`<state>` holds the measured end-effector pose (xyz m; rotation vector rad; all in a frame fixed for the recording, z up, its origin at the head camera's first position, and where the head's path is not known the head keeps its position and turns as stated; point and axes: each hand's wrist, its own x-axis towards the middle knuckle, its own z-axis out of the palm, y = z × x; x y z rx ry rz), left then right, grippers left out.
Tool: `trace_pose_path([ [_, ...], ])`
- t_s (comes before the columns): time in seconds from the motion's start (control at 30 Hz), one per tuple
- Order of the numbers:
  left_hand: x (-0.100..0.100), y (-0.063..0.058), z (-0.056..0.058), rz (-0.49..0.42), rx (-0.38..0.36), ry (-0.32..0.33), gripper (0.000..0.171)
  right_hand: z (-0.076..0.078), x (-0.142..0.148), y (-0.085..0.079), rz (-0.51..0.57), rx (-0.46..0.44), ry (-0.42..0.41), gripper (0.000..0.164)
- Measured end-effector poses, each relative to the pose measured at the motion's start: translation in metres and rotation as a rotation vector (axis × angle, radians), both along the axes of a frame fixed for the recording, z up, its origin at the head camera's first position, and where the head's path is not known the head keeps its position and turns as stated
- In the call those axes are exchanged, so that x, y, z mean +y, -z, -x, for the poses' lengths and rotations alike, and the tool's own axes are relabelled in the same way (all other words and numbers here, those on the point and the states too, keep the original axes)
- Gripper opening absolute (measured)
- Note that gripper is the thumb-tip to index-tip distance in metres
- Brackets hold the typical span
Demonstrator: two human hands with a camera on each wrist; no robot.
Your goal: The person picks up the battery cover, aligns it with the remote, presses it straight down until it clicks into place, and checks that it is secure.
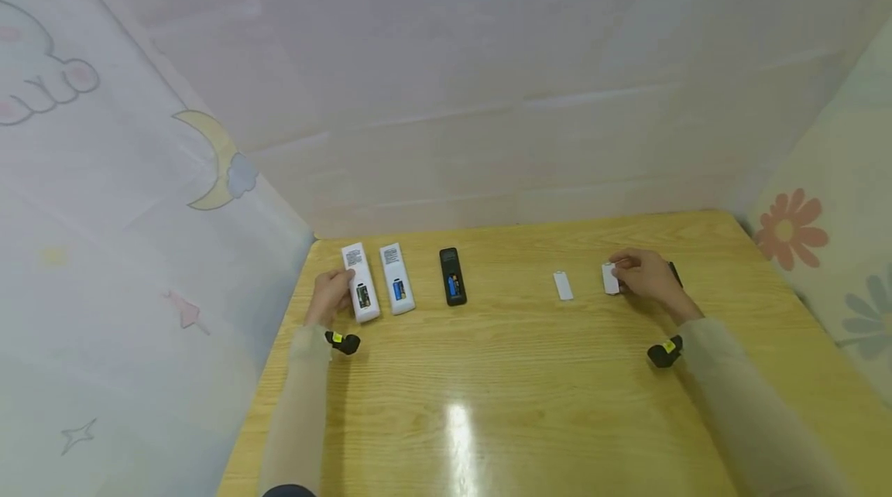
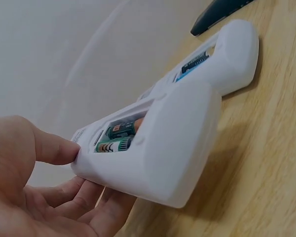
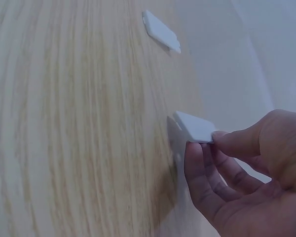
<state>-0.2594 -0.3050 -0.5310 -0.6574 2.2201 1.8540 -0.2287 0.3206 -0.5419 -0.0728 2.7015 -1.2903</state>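
My left hand (image 1: pixel 331 297) grips the leftmost white remote control (image 1: pixel 361 280), thumb on its top edge and fingers beneath. Two green batteries (image 2: pixel 119 137) show in its uncovered compartment in the left wrist view. On the right, my right hand (image 1: pixel 644 275) pinches a white battery cover (image 3: pixel 195 127) between thumb and fingertips, lifted just off the table. A second white battery cover (image 1: pixel 563 286) lies to the left of that hand. Beside the held remote lies another white remote control (image 1: pixel 397 279) with a blue battery showing in its bay.
A black remote control (image 1: pixel 453 277) lies further right, its battery bay uncovered. A dark piece (image 1: pixel 674 273) sits partly hidden behind my right hand. The wooden table (image 1: pixel 488 373) meets fabric-covered walls (image 1: pixel 446 133) at the back and sides.
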Motion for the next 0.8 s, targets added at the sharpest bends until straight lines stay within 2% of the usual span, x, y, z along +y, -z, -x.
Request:
trace_pose_path([
  [0.17, 0.002, -0.007, 0.001, -0.023, -0.012, 0.017, 0.063, 0.001, 0.001, 0.0, 0.042, -0.002, 0.025, 0.038],
  [0.37, 0.002, -0.013, -0.001, 0.026, -0.023, 0.039, 0.065, 0.003, -0.002, -0.003, 0.1, 0.011, 0.013, 0.038],
  [0.53, 0.006, -0.017, -0.002, 0.033, 0.002, 0.056, 0.062, 0.002, -0.004, -0.009, 0.147, 0.039, -0.003, 0.037],
  [0.8, 0.016, -0.017, 0.004, 0.012, 0.025, 0.072, 0.063, 0.002, -0.006, -0.015, 0.161, 0.041, -0.01, 0.037],
])
